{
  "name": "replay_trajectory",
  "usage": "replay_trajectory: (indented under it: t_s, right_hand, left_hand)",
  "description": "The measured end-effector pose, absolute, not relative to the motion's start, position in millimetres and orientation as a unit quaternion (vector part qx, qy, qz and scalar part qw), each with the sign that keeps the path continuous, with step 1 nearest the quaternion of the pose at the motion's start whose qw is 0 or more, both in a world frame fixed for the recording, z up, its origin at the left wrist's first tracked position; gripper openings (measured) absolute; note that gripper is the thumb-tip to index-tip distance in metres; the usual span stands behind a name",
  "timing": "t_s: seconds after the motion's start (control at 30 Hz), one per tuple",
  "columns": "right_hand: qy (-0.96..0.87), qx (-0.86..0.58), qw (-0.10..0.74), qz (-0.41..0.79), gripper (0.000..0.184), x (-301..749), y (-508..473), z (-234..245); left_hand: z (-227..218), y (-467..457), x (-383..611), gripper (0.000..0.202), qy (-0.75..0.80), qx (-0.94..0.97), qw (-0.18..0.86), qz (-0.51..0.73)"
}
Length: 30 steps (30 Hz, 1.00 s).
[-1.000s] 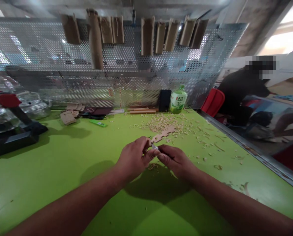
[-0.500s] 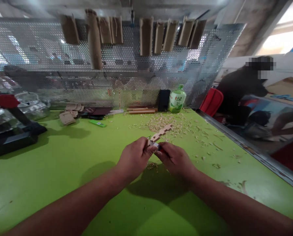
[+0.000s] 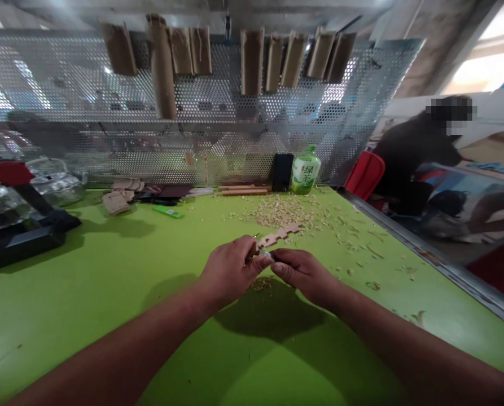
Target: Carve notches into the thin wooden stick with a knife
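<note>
My left hand (image 3: 230, 266) is closed round the near end of a slim, notched wooden strip (image 3: 280, 234), which points away to the upper right above the green table. My right hand (image 3: 306, 275) is closed on a carving knife (image 3: 267, 255); only a short pale, shiny part shows between the hands, its handle being hidden in my fingers. My left thumb presses against that shiny part, close to my right fingertips. A thin dark tip shows above my left knuckles, and I cannot tell what it belongs to. Wood shavings (image 3: 262, 285) lie under the hands.
A heap of shavings (image 3: 283, 211) spreads across the green table (image 3: 108, 316). Behind it stand a green-tea bottle (image 3: 305, 173) and a black box (image 3: 283, 172). Wooden sticks (image 3: 244, 192) and a green packet (image 3: 168, 212) lie left. A black-and-red device (image 3: 27, 217) stands far left; a person (image 3: 416, 141) sits right.
The wooden strip has tilted lower and turned in my left hand, showing its notched edges differently. My right hand has rolled slightly, hiding the red on the knife handle.
</note>
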State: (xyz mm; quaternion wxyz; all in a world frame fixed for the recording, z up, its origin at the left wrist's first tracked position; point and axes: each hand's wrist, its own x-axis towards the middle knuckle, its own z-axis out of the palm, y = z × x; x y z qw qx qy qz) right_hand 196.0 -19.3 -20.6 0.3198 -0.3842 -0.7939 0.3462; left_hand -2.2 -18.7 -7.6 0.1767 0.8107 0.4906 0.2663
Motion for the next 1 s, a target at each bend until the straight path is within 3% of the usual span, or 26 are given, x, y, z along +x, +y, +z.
replay_trajectory:
  t_s: [0.27, 0.53, 0.73, 1.0]
  right_hand:
    - [-0.812, -0.437, 0.340, 0.184, 0.032, 191.7, -21.7, -33.0]
    - [-0.810, -0.482, 0.333, -0.018, 0.034, 187.7, -24.0, -29.8]
    - [-0.748, -0.567, 0.338, 0.068, 0.043, 191.9, -19.8, -28.9]
    - [-0.768, -0.472, 0.411, 0.137, 0.026, 193.1, -15.2, -30.3]
  left_hand:
    - [-8.1, -21.5, 0.6, 0.042, 0.505, 0.792, 0.182, 0.290]
    - [-9.3, -20.7, 4.9, 0.038, 0.498, 0.708, 0.363, 0.345]
    - [-9.5, -21.0, 1.8, 0.034, 0.438, 0.612, 0.551, 0.360]
    - [-7.5, -21.2, 4.0, 0.015, 0.429, 0.618, 0.517, 0.408]
